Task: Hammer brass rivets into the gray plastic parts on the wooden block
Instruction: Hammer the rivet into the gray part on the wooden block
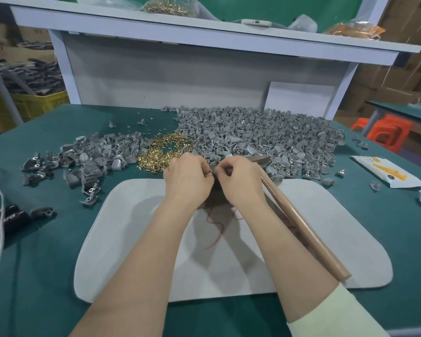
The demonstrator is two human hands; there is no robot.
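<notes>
Over the block [215,199], your left hand [187,176] and right hand [241,181] both pinch a part [213,171]; set it down square before swinging the hammer [301,227].

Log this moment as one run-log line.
phase: fitting, not hammering | left hand and right hand: pinch gray part together over wooden block | hammer: lying beside right hand | brass rivets: piled behind

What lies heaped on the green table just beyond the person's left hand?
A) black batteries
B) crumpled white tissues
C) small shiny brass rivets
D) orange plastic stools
C: the small shiny brass rivets form a golden heap on the green table directly beyond the knuckles of the left hand.
</notes>
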